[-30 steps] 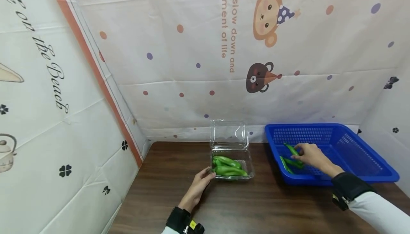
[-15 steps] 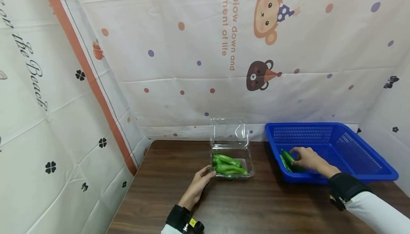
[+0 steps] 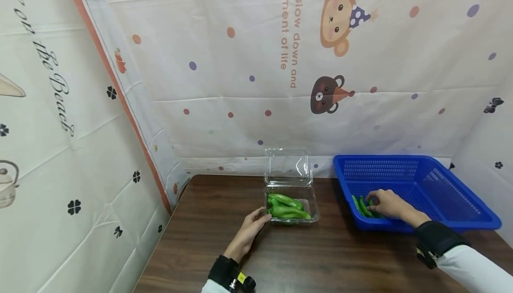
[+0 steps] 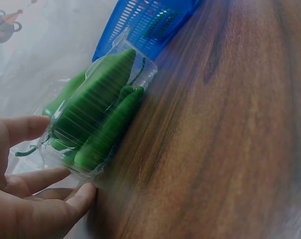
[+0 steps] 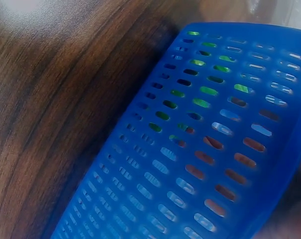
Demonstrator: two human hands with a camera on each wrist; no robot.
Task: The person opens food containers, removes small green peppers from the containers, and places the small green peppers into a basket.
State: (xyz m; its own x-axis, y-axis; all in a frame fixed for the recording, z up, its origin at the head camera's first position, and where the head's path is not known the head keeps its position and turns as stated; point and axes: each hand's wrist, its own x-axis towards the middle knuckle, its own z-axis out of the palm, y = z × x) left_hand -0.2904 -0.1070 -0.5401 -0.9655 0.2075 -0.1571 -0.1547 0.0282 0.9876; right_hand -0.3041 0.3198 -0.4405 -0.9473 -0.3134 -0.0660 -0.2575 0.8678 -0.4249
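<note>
A clear plastic clamshell box (image 3: 310,201) stands open on the brown table, its lid (image 3: 288,167) upright, with several green peppers (image 3: 286,208) inside. My left hand (image 3: 256,221) rests against the box's left end. In the left wrist view its thumb and fingers (image 4: 36,179) bracket the box's corner and the peppers (image 4: 95,124) show through the plastic. My right hand (image 3: 384,203) is inside the blue basket (image 3: 441,181), fingers curled over a green pepper (image 3: 362,206) lying at the near left corner. The right wrist view shows only the basket's slotted wall (image 5: 200,164) with green behind the slots.
Printed cloth walls (image 3: 240,83) close in the back, left and right of the table (image 3: 320,257). The basket fills the right rear of the table. Bare wood lies in front of the box and the basket.
My right hand has lowered a green pepper from above the basket floor down among the others at the near left corner. The left hand has stayed at the box.
</note>
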